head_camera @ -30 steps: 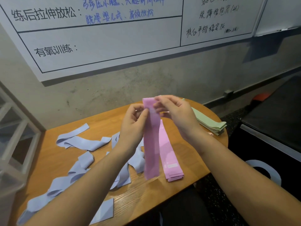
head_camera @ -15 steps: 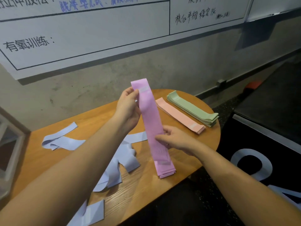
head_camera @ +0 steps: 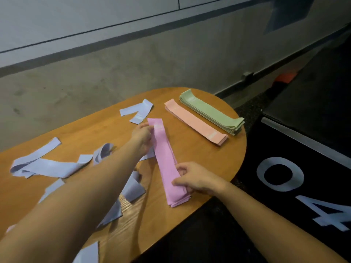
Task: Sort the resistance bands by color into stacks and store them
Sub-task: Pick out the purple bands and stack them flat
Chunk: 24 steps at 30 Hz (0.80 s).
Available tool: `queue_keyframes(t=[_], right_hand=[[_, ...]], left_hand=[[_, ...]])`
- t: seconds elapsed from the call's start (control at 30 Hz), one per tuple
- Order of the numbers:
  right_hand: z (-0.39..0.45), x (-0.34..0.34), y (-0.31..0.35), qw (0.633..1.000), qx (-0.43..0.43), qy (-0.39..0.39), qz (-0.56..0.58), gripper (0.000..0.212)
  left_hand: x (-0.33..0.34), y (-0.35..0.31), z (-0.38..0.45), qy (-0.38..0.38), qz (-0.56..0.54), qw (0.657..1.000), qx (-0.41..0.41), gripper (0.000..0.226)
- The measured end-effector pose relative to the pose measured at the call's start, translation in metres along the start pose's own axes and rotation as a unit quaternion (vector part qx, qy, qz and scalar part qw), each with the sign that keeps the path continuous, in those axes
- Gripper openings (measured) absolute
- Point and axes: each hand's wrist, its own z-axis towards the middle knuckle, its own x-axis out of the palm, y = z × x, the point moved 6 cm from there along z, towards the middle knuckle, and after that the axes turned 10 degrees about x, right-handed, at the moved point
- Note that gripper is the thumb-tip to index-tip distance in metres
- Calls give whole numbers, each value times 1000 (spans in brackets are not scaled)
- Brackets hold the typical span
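On the wooden table, hands first:

Left hand (head_camera: 142,134): reaches to the far end of the pink band, fingers curled against its left edge and pinching the top corner; the arm crosses over the loose lilac bands.

Right hand (head_camera: 193,177): sits at the near end of the same band, thumb on top and fingers curled round its right edge, gripping it just short of the near tip.

Pink band (head_camera: 164,158): stretched flat between the two hands, lying lengthwise on the pink stack, its far end slightly left of its near end.

Pink stack (head_camera: 177,201): several layers show as stepped edges at the near tip, just beyond the right hand, close to the table's front edge.

Peach stack (head_camera: 195,121): lies to the right of and beyond the pink one, apart from it, slanting from far left to near right.

Green stack (head_camera: 210,112): just beside the peach stack on its far right side, parallel to it, thicker, near the table's rounded end.

Lilac bands (head_camera: 47,166): unsorted, scattered and curled across the left half of the table, some under the left forearm; one bent piece (head_camera: 138,111) lies just beyond the left hand's fingers.

Table (head_camera: 205,160): orange-brown wood with a rounded right end, set against a grey wall.

Black surface (head_camera: 284,186): to the right of the table, lower down, bearing large white characters.
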Motion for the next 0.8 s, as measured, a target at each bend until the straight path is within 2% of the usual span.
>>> queue_keyframes(t=[0.13,0.27,0.43,0.6,0.73,0.8], right_hand=[[1,1,-4,999,18,5,-29,62],[8,-4,-5,990,11,-10,-138,64],[11,-14,-10,993,-6,-11,-114,46],[9,-25,-16,992,-47,-43,-105,10],[-4,-27,-15,988,-119,-3,-97,15],[-12,-29,-17,983,-138,11,-119,22]], left_hand=[[4,14,2,14,50,999,-9,13],[4,19,8,20,93,995,-9,15],[-7,22,30,7,157,987,33,29],[-6,21,25,17,198,978,58,42],[-10,16,15,12,269,956,117,53],[-14,14,9,5,268,955,126,52]])
